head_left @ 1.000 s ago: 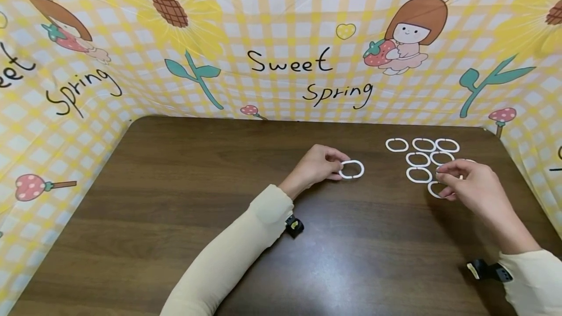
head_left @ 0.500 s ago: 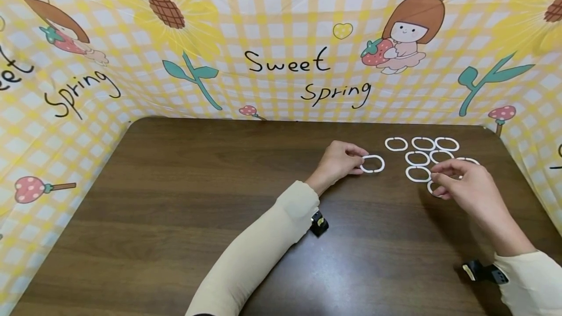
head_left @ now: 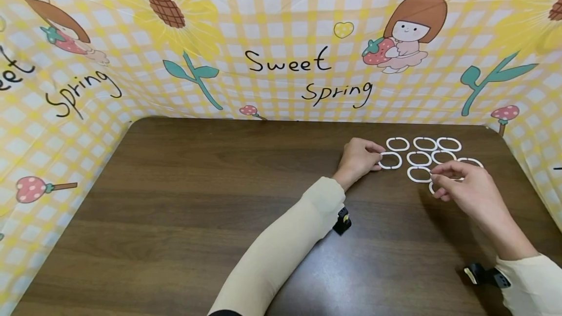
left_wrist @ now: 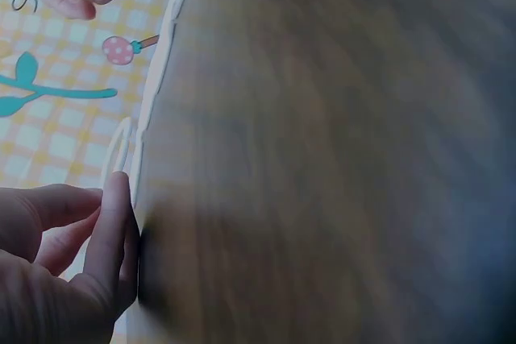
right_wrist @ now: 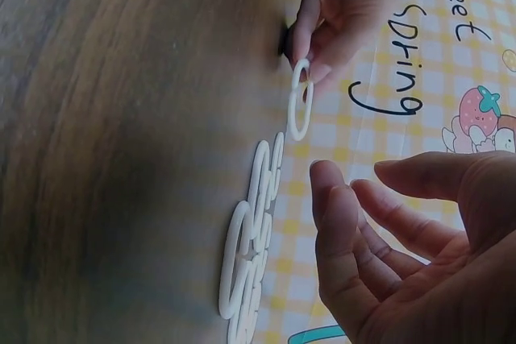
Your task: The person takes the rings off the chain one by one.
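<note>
My left hand (head_left: 357,162) pinches one end of a white oval link (head_left: 401,160) between thumb and fingers, at the left of a group of matching links. In the right wrist view that held link (right_wrist: 292,118) hangs tilted from the fingertips, clear of the others. My right hand (head_left: 471,187) hovers over the near right part of the group, fingers relaxed and loosely bent. Nothing lies between its thumb and fingers in the right wrist view. Several white links (head_left: 419,182) lie flat on the table, some touching; the right hand partly hides the nearest ones.
The brown wooden table (head_left: 175,208) ends at the back against a yellow checked cloth (head_left: 281,28) with printed flowers and words. This cloth rises on the left and right sides too. A small black camera (head_left: 342,222) is strapped under each wrist.
My left hand has carried its link rightward and slightly back, up beside the other links. My right hand has stayed almost in place over the group.
</note>
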Motion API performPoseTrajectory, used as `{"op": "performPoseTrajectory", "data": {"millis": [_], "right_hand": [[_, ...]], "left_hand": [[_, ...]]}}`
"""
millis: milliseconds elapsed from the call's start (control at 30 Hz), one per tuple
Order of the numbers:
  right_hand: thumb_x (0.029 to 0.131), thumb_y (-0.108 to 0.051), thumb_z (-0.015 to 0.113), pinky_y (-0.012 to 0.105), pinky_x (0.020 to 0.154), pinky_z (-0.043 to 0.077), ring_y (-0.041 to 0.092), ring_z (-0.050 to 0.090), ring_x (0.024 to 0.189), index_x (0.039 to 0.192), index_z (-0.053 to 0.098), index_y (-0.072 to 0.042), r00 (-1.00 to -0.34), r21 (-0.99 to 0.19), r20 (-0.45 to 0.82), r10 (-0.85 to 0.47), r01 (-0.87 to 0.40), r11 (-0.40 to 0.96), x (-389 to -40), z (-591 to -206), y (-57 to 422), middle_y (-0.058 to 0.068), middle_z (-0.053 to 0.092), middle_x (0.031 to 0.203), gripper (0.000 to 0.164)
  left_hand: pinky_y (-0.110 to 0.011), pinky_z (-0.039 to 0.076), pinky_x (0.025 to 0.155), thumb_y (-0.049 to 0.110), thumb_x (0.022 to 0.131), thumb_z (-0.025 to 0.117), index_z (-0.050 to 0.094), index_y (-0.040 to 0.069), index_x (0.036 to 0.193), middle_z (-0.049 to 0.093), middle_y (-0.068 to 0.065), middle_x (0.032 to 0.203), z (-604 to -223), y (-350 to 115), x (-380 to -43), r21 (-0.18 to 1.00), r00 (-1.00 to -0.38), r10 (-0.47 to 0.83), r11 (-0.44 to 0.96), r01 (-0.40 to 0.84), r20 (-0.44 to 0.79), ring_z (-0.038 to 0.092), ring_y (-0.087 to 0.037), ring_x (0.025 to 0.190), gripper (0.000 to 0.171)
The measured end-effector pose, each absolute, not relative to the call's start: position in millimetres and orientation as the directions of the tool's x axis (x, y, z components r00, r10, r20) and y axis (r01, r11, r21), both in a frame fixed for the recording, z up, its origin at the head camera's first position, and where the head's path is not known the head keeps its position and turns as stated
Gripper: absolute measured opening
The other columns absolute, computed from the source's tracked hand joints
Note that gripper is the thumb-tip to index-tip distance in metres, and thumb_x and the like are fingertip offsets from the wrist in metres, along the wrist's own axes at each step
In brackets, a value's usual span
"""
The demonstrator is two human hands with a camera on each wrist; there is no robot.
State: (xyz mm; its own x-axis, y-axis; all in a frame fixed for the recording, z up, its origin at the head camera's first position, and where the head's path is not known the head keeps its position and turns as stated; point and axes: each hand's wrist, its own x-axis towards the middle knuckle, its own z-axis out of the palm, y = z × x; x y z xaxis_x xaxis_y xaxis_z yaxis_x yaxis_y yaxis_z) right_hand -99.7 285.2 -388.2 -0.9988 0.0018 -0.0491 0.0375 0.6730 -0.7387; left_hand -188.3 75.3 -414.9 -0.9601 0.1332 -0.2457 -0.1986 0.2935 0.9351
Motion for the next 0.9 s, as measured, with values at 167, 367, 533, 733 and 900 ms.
{"op": "performPoseTrajectory", "data": {"millis": [167,367,533,733,900], "right_hand": [[0.103,-0.008,0.059,0.021,0.056,0.056,0.001,0.068,0.059,0.115,0.067,0.014,-0.998,-0.743,-0.057,0.005,0.046,0.667,-99,-390,287,0.000,0.074,0.081,0.026],[0.103,-0.008,0.058,0.021,0.056,0.056,0.001,0.068,0.059,0.116,0.066,0.013,-0.998,-0.749,-0.060,0.005,0.048,0.661,-98,-392,289,-0.007,0.073,0.078,0.026],[0.104,-0.009,0.057,0.021,0.056,0.055,0.001,0.068,0.059,0.116,0.067,0.013,-0.999,-0.749,-0.055,0.000,0.041,0.661,-98,-392,290,-0.008,0.072,0.076,0.026],[0.104,-0.008,0.057,0.021,0.056,0.055,0.001,0.067,0.058,0.114,0.067,0.014,-0.999,-0.762,-0.048,-0.009,0.031,0.646,-97,-392,291,-0.010,0.071,0.072,0.026],[0.104,-0.006,0.057,0.021,0.055,0.055,0.002,0.067,0.058,0.113,0.067,0.015,-0.999,-0.774,-0.034,-0.011,0.019,0.633,-97,-393,291,-0.020,0.068,0.075,0.025]], "left_hand": [[-0.014,0.055,0.055,-0.001,0.095,0.071,0.083,0.005,0.097,0.078,-0.003,0.088,-415,87,-190,0.921,-0.968,0.109,0.349,-0.175,-0.225,0.071,-0.009,0.061,0.014],[-0.014,0.053,0.053,0.000,0.094,0.072,0.084,0.006,0.094,0.078,-0.002,0.088,-416,95,-193,0.908,-0.970,0.089,0.379,-0.178,-0.228,0.073,-0.012,0.063,0.013],[-0.013,0.051,0.051,0.001,0.093,0.072,0.084,0.008,0.092,0.078,0.000,0.086,-416,99,-194,0.897,-0.971,0.067,0.401,-0.186,-0.231,0.069,-0.006,0.057,0.014],[-0.012,0.047,0.049,0.003,0.093,0.072,0.084,0.010,0.092,0.077,0.002,0.082,-416,104,-195,0.880,-0.972,0.067,0.443,-0.172,-0.224,0.059,-0.001,0.049,0.014],[-0.013,0.047,0.049,0.005,0.093,0.072,0.084,0.012,0.091,0.075,0.004,0.078,-416,104,-196,0.864,-0.976,0.058,0.478,-0.157,-0.209,0.058,0.000,0.049,0.014]]}}
